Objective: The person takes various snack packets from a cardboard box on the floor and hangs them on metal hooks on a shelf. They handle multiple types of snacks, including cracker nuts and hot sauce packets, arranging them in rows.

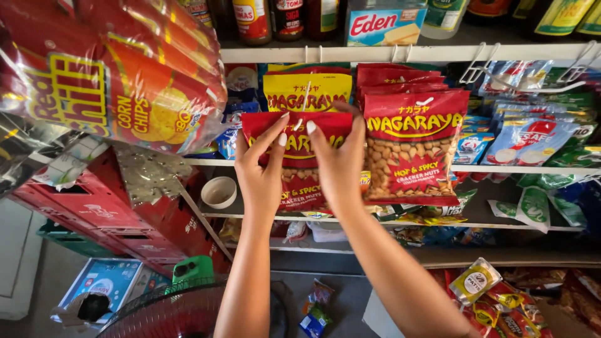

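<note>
Both hands, left hand (pixel 261 170) and right hand (pixel 338 164), pinch the red nut packet (pixel 299 164) by its top before the shelf hook (pixel 307 94), apparently mid-hanging; threading its hole demands careful alignment.

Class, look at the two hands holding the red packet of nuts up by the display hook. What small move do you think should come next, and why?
Probably slide the red nut packet back along the white hook. Both the left hand and right hand pinch its top edge right under that hook, level with the hanging yellow packet behind it and the full red row beside it.
</note>
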